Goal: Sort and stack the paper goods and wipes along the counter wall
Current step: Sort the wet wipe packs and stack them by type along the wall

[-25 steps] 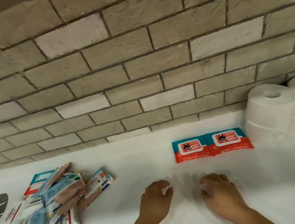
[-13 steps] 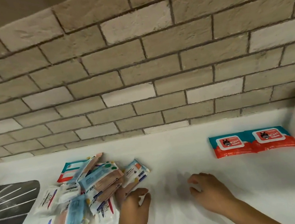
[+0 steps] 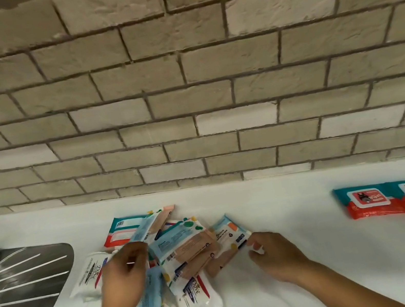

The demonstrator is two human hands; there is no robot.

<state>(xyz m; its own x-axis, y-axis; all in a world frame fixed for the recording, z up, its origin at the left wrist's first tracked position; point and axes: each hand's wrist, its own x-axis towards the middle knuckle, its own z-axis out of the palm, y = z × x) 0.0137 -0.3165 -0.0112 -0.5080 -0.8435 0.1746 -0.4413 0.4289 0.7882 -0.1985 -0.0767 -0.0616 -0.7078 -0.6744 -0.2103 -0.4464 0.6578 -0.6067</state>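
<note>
- White worktop [image 3: 309, 256] runs along a wall of grey bricks [image 3: 184, 88].
- A messy pile of wipe packs [image 3: 183, 248] lies on the worktop, a little way out from the wall. The packs lean on each other and point in all directions.
- The left hand [image 3: 125, 272] is over the left part of the pile and hides some packs. Its fingers are curled, but it is blurry, so I cannot tell if it holds a pack.
- A white pack [image 3: 89, 275] sticks out from under the left hand, on the side near the metal sink [image 3: 22, 288].
- The right hand [image 3: 276, 254] is at the right edge of the pile, low on the worktop.
- A small pack [image 3: 227, 232] with blue and orange on it lies just beside the right hand. The curled fingers touch its near corner. I cannot tell if they hold it.
- Two red and teal packs [image 3: 398, 197] lie flat side by side, touching each other. They are close to the wall and well apart from both hands, off to the right.
</note>
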